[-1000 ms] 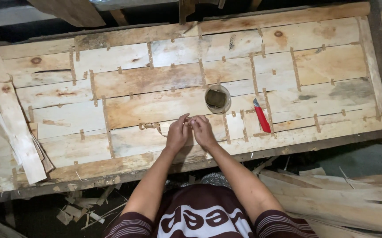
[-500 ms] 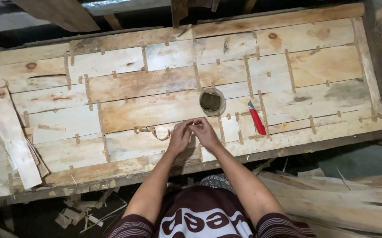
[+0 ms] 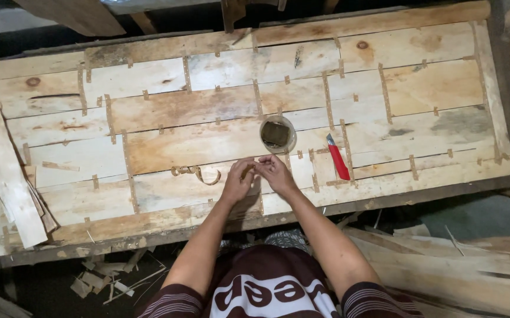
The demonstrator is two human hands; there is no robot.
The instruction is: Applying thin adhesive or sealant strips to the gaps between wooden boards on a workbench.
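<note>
A patchwork surface [image 3: 208,141] of pale wooden boards joined by small tape strips fills the view, with offcuts lying on the floor below. At its near edge the left hand [image 3: 238,181] and right hand [image 3: 275,172] meet, fingertips pinched narrowly together on a small strip piece [image 3: 256,169] too small to make out. At 12 o'clock from the hands stands a round clear container [image 3: 277,134] with dark contents. A red utility knife [image 3: 338,158] lies at 3 o'clock, a curled tape strip [image 3: 197,172] at 9 o'clock.
</note>
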